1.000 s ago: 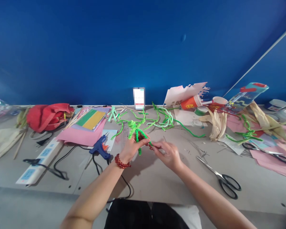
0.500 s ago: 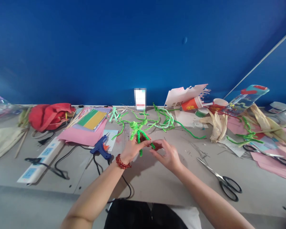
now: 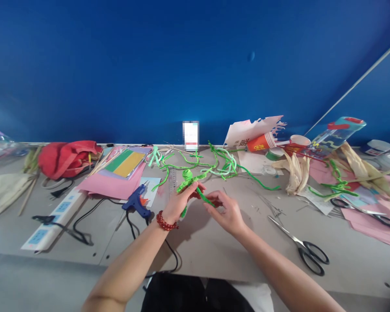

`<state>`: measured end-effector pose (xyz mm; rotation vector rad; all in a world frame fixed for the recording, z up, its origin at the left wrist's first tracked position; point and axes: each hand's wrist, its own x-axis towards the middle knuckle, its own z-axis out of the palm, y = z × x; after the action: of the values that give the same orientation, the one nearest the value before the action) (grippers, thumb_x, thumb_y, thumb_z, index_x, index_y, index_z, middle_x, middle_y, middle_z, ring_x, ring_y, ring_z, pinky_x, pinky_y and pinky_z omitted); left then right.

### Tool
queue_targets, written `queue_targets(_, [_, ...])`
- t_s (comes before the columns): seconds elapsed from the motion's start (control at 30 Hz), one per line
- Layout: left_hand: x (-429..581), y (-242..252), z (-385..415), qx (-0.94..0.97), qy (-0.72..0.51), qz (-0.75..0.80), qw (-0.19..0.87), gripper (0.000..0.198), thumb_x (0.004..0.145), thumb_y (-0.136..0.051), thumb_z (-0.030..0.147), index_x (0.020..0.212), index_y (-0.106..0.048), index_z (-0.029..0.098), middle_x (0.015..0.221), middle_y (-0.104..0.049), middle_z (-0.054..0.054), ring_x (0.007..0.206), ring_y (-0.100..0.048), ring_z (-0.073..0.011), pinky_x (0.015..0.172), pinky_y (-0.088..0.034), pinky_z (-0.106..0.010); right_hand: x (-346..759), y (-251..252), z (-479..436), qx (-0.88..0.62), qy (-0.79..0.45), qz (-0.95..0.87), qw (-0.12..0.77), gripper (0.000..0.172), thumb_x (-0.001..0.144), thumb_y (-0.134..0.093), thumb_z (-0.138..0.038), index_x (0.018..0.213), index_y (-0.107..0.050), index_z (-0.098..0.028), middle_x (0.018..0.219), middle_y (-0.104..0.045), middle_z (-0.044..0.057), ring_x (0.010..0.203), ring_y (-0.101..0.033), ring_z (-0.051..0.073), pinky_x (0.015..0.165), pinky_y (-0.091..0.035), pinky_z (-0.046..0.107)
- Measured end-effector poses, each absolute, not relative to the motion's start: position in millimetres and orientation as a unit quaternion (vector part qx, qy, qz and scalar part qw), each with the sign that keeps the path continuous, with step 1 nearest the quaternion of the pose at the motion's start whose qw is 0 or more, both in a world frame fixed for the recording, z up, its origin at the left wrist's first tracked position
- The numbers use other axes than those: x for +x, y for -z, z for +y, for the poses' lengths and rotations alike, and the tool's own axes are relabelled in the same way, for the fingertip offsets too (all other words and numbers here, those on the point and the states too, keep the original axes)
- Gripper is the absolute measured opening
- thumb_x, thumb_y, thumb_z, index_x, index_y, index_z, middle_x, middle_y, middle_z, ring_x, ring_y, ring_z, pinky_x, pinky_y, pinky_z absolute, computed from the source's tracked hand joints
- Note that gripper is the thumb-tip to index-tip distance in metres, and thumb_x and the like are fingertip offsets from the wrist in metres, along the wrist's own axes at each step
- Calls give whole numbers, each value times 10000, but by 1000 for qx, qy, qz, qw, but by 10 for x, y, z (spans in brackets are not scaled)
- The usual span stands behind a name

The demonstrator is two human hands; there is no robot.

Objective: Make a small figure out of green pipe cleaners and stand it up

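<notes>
A small figure of bright green pipe cleaners [image 3: 187, 175], with a coiled head and thin wrapped limbs, is held above the table in front of me. My left hand [image 3: 181, 200], a red bead bracelet at its wrist, grips the figure's body between thumb and fingers. One limb points right, and my right hand [image 3: 225, 211] pinches its end between thumb and fingers. Part of the figure is hidden behind my left hand. Just beyond the hands lie loose green pipe cleaners [image 3: 225, 162] and a clear ruler [image 3: 172, 180].
A blue glue gun [image 3: 136, 203] with a black cord lies left, near a white power strip [image 3: 53, 221]. Black-handled scissors [image 3: 303, 249] lie right. A phone [image 3: 190, 135] leans on the blue wall. Red paper cups [image 3: 261, 141] and dried husks [image 3: 297, 171] stand at the right rear.
The green figure has been turned in my left hand: the limb that hung downward now slants right to my right hand's fingers. Both hands stay in nearly the same place.
</notes>
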<state>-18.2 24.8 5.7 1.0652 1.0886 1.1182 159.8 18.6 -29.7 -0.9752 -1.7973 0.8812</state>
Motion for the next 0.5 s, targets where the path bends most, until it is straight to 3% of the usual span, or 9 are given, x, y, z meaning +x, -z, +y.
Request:
queue_targets(0.17, [-139,-99,222,476,-464,470,580,341,875,-585,499,873,-752,202,848,-731,-46,785,-663,-192,707,-498,-282,1585,298,180,-425,-324,-732,422,53,877,-570,-253,886,-617,-229,738,-728,4,624,-691,148,566,-527,208])
queue_targets(0.33, [-143,-76,233,471,-475,473,574,356,863,-606,495,868,-752,170,875,-730,-62,804,-664,-187,682,-497,-260,1604,270,171,-418,-280,-760,412,110,888,-549,-251,922,-650,-224,711,-721,16,588,-665,147,487,-470,191])
queue_targets(0.5, [-150,-56,242,486,-481,459,567,263,846,-648,430,879,-743,187,835,-710,-39,781,-655,-179,736,-516,-283,1625,240,170,-411,-256,-779,399,187,940,-488,-270,932,-667,-220,698,-712,26,602,-665,154,527,-469,203])
